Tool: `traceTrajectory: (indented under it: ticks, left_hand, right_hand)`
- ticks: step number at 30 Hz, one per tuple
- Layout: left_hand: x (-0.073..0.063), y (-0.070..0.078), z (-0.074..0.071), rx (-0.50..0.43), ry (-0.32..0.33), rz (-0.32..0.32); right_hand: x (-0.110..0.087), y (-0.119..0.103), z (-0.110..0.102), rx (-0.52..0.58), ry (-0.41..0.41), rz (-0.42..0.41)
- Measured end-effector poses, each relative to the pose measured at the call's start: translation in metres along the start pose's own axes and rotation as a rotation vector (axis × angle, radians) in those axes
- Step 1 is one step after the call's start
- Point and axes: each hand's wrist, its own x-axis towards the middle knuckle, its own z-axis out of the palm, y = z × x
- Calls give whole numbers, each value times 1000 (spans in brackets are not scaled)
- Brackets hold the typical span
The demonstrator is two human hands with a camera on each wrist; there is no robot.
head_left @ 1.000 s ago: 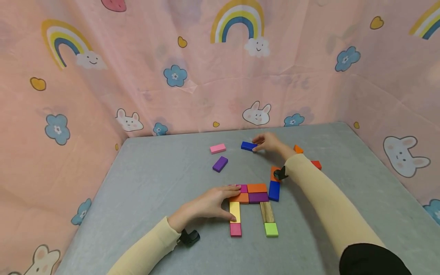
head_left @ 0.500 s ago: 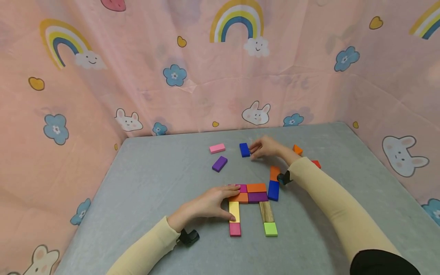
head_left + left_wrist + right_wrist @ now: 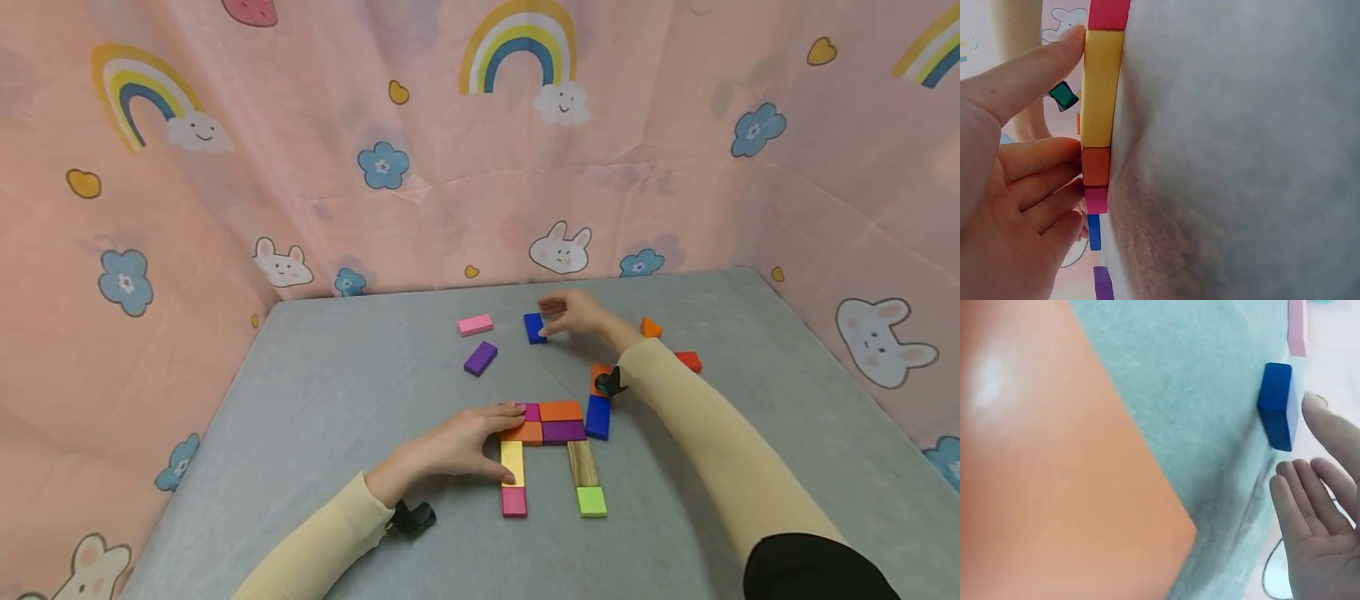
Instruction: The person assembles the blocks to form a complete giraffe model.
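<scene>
My left hand (image 3: pixel 465 439) rests on the laid-out blocks with fingers extended. Its thumb touches the yellow block (image 3: pixel 1101 87), and the other fingers lie on the orange block (image 3: pixel 1095 166) and magenta block (image 3: pixel 1096 200). At the far side my right hand (image 3: pixel 576 315) hovers just right of a loose blue block (image 3: pixel 534 328), thumb and fingers spread apart. In the right wrist view a gap shows between the fingertips and that blue block (image 3: pixel 1277 403). The layout also includes an orange block (image 3: pixel 561 411), a purple block (image 3: pixel 564 431), a wooden block (image 3: pixel 582 463) and a green block (image 3: pixel 592 502).
Loose on the grey table (image 3: pixel 337 375) lie a pink block (image 3: pixel 476 324) and a purple block (image 3: pixel 481 358). An orange triangle (image 3: pixel 650 327) and a red block (image 3: pixel 688 361) sit beyond my right forearm. Another blue block (image 3: pixel 597 417) stands beside the layout's right edge.
The loose blue block has turned from lying sideways to pointing toward me. My right hand drew back from it, then came closer again. The left hand stays put.
</scene>
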Motion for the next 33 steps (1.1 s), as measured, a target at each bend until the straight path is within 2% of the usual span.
traceTrajectory:
  ticks: [9,17,23,29,33]
  left_hand:
    - [0,0,0,3,0,-1]
    - [0,0,0,1,-3,-4]
    - [0,0,1,2,-1,2]
    - [0,-1,1,1,4,11]
    - [0,0,1,3,9,8]
  right_hand:
    - [3,3,6,-52,-58,-34]
    - [4,0,7,-93,-61,-11]
    - [3,1,5,-78,-46,0]
    - [-6,5,-8,-53,-9,-8]
    - [-21,7,-18,-70,5,-23]
